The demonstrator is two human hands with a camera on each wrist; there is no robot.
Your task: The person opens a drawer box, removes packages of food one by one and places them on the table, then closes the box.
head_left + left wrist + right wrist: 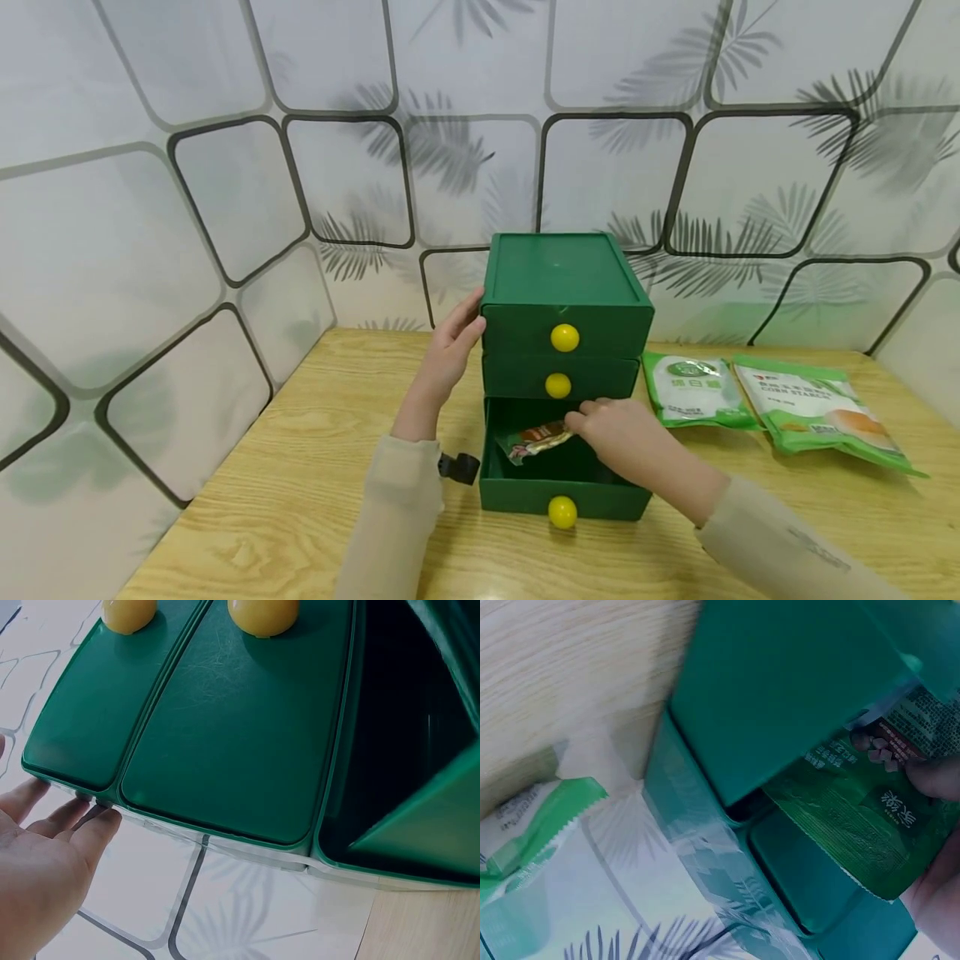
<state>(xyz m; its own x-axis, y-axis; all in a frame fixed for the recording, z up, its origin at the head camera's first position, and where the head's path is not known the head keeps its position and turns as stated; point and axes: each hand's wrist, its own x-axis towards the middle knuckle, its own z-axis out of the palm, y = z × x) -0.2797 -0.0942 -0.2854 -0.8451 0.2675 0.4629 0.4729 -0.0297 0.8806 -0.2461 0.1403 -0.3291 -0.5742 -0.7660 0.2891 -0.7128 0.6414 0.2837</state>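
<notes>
A small green drawer cabinet (566,271) with yellow knobs stands on the table, its bottom drawer (517,497) pulled out. My left hand (447,354) rests against the cabinet's left side near the top, fingers extended; the left wrist view shows the fingertips (101,825) along the side edge. Over the open drawer, my right hand (626,433) pinches a green seasoning packet (862,817). In the right wrist view the thumb (936,778) presses on its printed face. From the head view the packet (536,442) slants down into the drawer, part of it hidden behind the fingers.
Right of the cabinet lie a white-and-green bag (693,392) and a larger corn starch bag (825,408). The patterned wall (472,167) rises close behind the cabinet. Wood tabletop (315,467) stretches to the left. The two upper drawers (517,333) are closed.
</notes>
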